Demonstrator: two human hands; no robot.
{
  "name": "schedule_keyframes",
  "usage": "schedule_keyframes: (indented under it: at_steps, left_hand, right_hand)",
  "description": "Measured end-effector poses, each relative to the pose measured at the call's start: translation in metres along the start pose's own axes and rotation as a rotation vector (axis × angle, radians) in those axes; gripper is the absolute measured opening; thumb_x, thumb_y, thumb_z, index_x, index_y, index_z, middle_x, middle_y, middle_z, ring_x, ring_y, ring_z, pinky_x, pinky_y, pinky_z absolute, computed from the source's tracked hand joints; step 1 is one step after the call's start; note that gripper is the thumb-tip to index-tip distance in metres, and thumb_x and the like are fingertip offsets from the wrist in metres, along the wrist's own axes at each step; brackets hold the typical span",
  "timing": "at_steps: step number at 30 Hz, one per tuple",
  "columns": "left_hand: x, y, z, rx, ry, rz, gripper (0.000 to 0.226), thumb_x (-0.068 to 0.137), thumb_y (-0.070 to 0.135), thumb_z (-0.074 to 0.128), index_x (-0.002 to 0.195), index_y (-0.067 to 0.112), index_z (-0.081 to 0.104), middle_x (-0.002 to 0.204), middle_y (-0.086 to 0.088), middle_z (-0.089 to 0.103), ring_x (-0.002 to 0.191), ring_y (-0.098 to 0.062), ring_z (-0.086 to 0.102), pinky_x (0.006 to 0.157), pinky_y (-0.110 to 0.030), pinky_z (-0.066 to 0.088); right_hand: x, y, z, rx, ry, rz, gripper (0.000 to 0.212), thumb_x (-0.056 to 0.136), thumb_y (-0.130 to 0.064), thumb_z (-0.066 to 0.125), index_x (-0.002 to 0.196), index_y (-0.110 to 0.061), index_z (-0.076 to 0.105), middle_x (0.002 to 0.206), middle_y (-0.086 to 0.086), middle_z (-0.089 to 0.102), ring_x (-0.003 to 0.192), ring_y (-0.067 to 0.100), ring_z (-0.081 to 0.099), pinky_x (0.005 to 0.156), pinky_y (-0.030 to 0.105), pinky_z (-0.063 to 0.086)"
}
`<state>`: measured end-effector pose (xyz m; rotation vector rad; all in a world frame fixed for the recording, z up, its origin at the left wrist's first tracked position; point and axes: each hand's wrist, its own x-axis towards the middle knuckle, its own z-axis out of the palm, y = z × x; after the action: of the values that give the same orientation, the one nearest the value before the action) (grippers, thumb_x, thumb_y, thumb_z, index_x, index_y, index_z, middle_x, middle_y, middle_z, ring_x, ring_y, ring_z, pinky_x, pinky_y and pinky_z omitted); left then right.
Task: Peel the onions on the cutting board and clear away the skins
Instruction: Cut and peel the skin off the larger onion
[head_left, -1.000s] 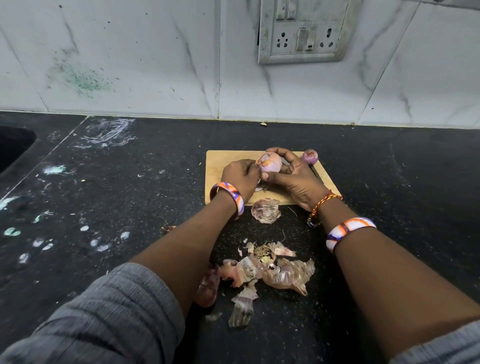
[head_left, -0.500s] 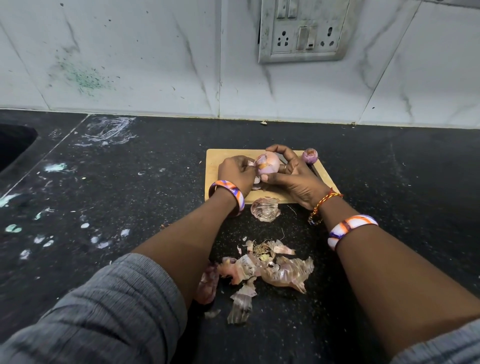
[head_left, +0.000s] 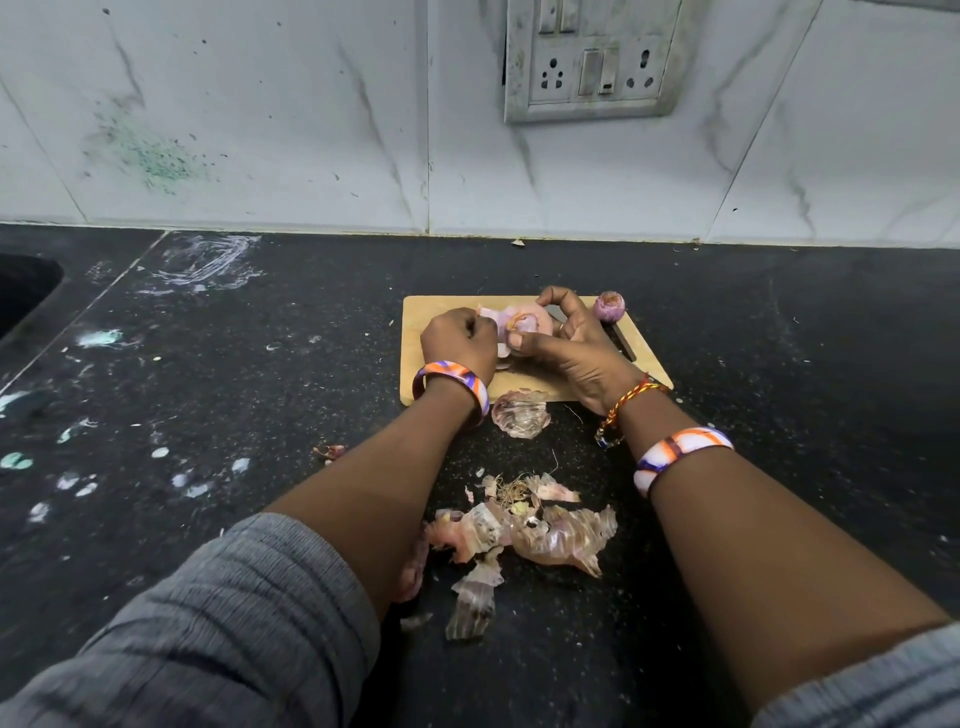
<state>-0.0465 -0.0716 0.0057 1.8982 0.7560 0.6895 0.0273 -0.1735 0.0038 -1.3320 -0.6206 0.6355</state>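
A pale pink onion (head_left: 522, 323) is held over the wooden cutting board (head_left: 431, 312). My right hand (head_left: 576, 353) cups it from the right and below. My left hand (head_left: 457, 343) pinches a strip of skin at the onion's left side. A second, smaller purple onion (head_left: 609, 306) stands on the board's far right corner. A knife (head_left: 621, 340) lies on the board, mostly hidden behind my right hand. One curled skin (head_left: 521, 414) lies just in front of the board. A heap of peeled skins (head_left: 524, 530) lies on the dark counter between my forearms.
The black counter (head_left: 260, 364) is speckled with pale stains on the left. A sink edge (head_left: 26, 291) shows at the far left. A tiled wall with a socket panel (head_left: 592, 57) rises behind the board. A small skin scrap (head_left: 330, 451) lies left of my left forearm.
My left hand has pulled a strip of skin away from the onion toward the left. My right hand has turned the onion slightly.
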Motion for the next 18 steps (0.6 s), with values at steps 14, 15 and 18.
schedule_keyframes:
  at_steps: [14,15,18]
  left_hand:
    - [0.01,-0.004,0.002,-0.086,-0.026,-0.004,0.03,0.096,0.013,0.038,0.109,-0.003,0.059,0.112,-0.021,0.063,0.103,-0.031,0.057,0.066,-0.014,0.032]
    - [0.01,-0.005,0.003,-0.101,-0.026,-0.001,0.03,0.096,0.013,0.038,0.112,-0.002,0.058,0.114,-0.019,0.063,0.105,-0.029,0.057,0.068,-0.014,0.034]
    - [0.01,-0.004,0.001,-0.19,0.001,-0.047,0.03,0.096,0.011,0.037,0.114,-0.001,0.057,0.116,-0.018,0.062,0.107,-0.029,0.057,0.077,-0.021,0.04]
  right_hand:
    - [0.002,0.001,-0.007,0.157,-0.05,0.027,0.063,0.044,-0.026,0.083,0.101,-0.015,0.06,0.096,0.006,0.064,0.08,0.011,0.067,0.072,0.027,0.058]
    - [0.002,0.0,-0.004,0.101,-0.033,0.024,0.057,0.048,-0.026,0.079,0.101,-0.015,0.061,0.097,0.005,0.064,0.082,0.011,0.066,0.075,0.026,0.057]
    - [0.0,-0.001,0.0,-0.066,0.005,0.009,0.037,0.069,-0.012,0.072,0.105,-0.01,0.062,0.104,0.009,0.063,0.096,0.02,0.06,0.091,0.036,0.051]
